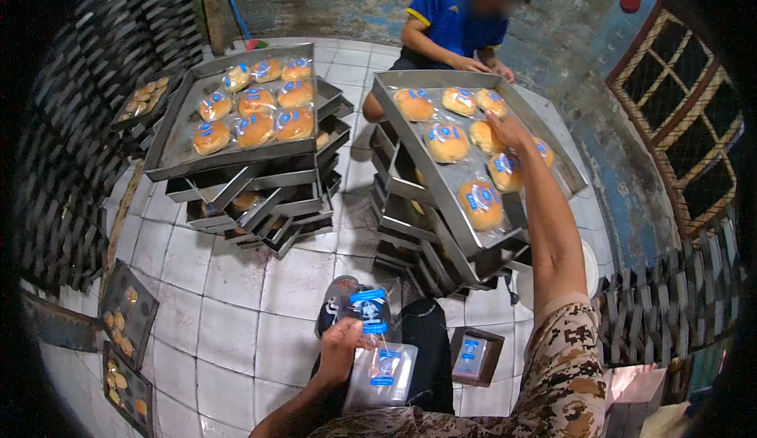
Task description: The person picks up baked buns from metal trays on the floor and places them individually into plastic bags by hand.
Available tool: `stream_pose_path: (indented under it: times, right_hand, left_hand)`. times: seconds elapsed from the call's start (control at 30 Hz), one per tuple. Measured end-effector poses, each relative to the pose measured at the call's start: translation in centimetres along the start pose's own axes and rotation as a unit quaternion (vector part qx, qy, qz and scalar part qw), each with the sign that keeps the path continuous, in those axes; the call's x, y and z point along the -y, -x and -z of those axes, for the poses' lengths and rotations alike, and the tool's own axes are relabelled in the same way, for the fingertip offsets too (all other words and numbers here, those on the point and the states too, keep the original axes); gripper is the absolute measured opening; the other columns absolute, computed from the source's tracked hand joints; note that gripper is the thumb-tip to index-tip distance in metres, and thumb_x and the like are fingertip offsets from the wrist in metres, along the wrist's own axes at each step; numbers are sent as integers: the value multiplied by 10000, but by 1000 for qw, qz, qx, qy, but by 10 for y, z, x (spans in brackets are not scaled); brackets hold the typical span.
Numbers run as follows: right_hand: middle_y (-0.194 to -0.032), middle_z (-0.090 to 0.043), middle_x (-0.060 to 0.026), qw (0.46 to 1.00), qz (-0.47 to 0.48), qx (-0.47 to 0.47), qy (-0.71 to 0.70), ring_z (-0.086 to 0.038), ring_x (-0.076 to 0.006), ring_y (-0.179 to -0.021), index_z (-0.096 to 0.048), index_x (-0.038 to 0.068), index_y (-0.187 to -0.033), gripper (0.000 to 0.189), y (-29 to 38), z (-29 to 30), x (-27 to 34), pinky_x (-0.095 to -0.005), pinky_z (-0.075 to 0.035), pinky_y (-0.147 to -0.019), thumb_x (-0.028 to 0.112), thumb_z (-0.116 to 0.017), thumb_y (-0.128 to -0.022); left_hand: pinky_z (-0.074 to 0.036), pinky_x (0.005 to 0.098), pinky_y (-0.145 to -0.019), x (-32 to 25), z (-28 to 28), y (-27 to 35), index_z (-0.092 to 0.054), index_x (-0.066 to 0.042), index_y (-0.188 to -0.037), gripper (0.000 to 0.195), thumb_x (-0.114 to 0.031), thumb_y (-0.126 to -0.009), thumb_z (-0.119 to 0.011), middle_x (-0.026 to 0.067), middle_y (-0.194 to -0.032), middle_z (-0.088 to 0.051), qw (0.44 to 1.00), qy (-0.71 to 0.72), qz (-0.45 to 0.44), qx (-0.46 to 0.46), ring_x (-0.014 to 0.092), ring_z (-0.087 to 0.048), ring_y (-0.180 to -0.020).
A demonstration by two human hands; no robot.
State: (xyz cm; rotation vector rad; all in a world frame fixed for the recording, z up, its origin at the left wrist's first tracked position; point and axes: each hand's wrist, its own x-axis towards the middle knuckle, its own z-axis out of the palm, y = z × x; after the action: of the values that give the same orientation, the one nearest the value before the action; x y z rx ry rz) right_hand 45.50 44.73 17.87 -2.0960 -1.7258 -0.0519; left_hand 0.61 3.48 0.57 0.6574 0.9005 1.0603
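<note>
My left hand (343,338) pinches a clear plastic bag (369,308) with blue print, held above my lap. Below it, more clear printed bags (390,370) lie on my thigh. My right hand (505,129) reaches into the upper tray of the right stack (414,163), at a round golden bun (484,136). Whether its fingers grip that bun or only touch it is unclear. Around it in the same metal tray sit several buns in clear blue-printed wrappers, among them a wrapped bun (447,142) and a nearer wrapped bun (480,204).
Left of my reach, another stack of metal trays (171,142) carries several wrapped buns (255,129) on top. A person in a blue shirt (440,18) sits beyond the right stack. Low trays (142,325) with buns lie at the left. A small box (492,355) holds printed bags.
</note>
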Motion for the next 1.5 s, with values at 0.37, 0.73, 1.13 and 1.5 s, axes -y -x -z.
stream_pose_path:
  times: [0.37, 0.73, 1.13, 1.5]
  right_hand:
    - [-1144, -673, -157, 964, 88, 179, -175, -664, -215, -986, -585, -52, -1276, 700, 94, 63, 95, -351, -539, -853, 377, -848, -791]
    - [-1238, -601, -167, 883, 239, 69, -398, -623, -292, -1150, -572, 6, -1253, 610, 466, 58, 200, -390, -510, -985, 83, -856, -718]
    - [-1215, -620, -182, 924, 324, -38, -200, -597, -358, -1204, -591, 30, -1195, 448, 489, 39, 195, -595, -327, -1156, 1, -717, -767]
    - [-1382, -557, -250, 905, 326, 44, -270, -481, -421, -1357, -516, -28, -1378, 534, 505, 4, 201, -592, -309, -1163, -11, -612, -853]
  left_hand:
    - [-580, 367, -800, -7, 8, -2, -573, 25, -1218, 356, -287, -1065, -500, 139, -999, -704, 999, 31, -11, -34, 225, -707, -910]
    - [-608, 440, -838, -38, 29, -85, -597, -4, -1068, 243, -218, -986, -678, 169, -1055, -684, 954, 284, 51, -83, 308, -713, -975]
    - [-540, 418, -1002, -62, -40, 0, -612, -62, -1271, 411, -346, -1054, -409, 133, -1201, -707, 972, 195, 116, 63, 265, -688, -1094]
    - [-443, 426, -1106, -50, -33, 7, -520, -65, -1384, 424, -350, -1071, -483, 89, -1341, -621, 961, 266, -25, 66, 246, -599, -1242]
